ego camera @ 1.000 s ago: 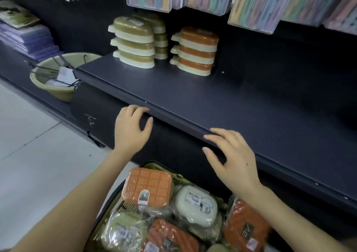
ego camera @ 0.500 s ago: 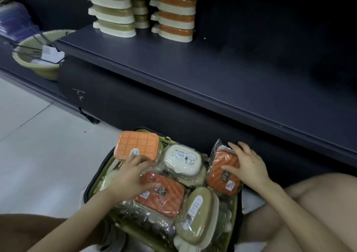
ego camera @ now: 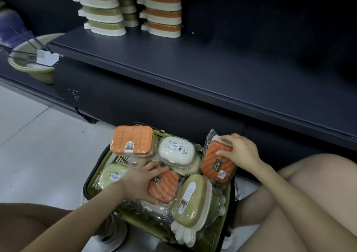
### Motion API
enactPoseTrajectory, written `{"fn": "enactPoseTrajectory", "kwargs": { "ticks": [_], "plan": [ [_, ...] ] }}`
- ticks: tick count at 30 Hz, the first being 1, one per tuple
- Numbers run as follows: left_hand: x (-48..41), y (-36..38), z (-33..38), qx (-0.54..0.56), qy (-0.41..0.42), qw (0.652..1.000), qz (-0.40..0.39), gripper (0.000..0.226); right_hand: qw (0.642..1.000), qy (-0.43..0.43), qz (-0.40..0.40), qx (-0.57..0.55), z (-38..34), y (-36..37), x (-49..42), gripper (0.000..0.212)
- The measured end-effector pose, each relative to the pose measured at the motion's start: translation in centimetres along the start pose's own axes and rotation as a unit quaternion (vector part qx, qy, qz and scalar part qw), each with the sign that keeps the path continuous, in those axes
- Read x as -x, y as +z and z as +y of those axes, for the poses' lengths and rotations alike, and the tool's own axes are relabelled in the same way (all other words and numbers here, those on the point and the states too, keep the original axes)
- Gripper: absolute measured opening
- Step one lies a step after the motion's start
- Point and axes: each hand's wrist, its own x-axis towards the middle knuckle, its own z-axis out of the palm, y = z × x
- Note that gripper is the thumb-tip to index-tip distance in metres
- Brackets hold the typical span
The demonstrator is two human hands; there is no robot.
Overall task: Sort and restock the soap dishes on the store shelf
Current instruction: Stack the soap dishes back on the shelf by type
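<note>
A green basket [ego camera: 216, 238] on the floor holds several wrapped soap dishes. My left hand [ego camera: 140, 180] grips an orange ribbed soap dish [ego camera: 166, 184] lying in the middle of the basket. My right hand [ego camera: 240, 151] grips a second orange ribbed soap dish [ego camera: 216, 164], tilted up at the basket's right edge. In the basket also lie an orange grid-lid box [ego camera: 132, 140], a white dish [ego camera: 176, 152], a pale green dish [ego camera: 112, 174] and an olive carrot-shaped dish [ego camera: 191, 199]. On the dark shelf [ego camera: 212, 74] stand a stack of olive dishes [ego camera: 100, 10] and a stack of orange dishes [ego camera: 162, 12].
A green basin [ego camera: 29, 62] with wire hooks sits on the lower shelf at left. The shelf's front edge runs diagonally above the basket. My knees flank the basket on the pale tiled floor [ego camera: 38, 145].
Both hands came down from the shelf edge into the basket. The left one closed on the middle orange dish; the right one tilted the right orange dish upward.
</note>
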Motion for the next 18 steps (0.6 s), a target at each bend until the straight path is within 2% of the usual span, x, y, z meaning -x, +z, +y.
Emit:
{"fn": "enactPoseTrajectory", "kwargs": {
  "ticks": [8,11,13,16,18],
  "plan": [
    [2.2,-3.1,0.1,0.095,-0.011,0.991,0.094,0.107,0.995,-0.020,0.071,-0.074,-2.6,-6.3,1.6,0.058],
    [3.5,-5.9,-0.2,0.083,-0.014,0.990,0.114,0.106,0.986,-0.035,0.108,-0.124,-3.9,-9.6,2.0,0.054],
    [4.4,-8.4,-0.5,0.078,-0.012,0.987,0.143,0.105,0.970,-0.044,0.132,-0.198,-4.4,-11.7,1.8,0.054],
    [5.5,-12.9,-1.0,0.069,-0.012,0.978,0.196,0.109,0.928,-0.047,0.194,-0.315,-4.8,-14.7,0.7,0.060],
    [5.6,-16.0,-1.6,0.056,-0.020,0.969,0.239,0.115,0.895,-0.021,0.219,-0.389,-4.9,-16.1,-1.3,0.047]
  ]
}}
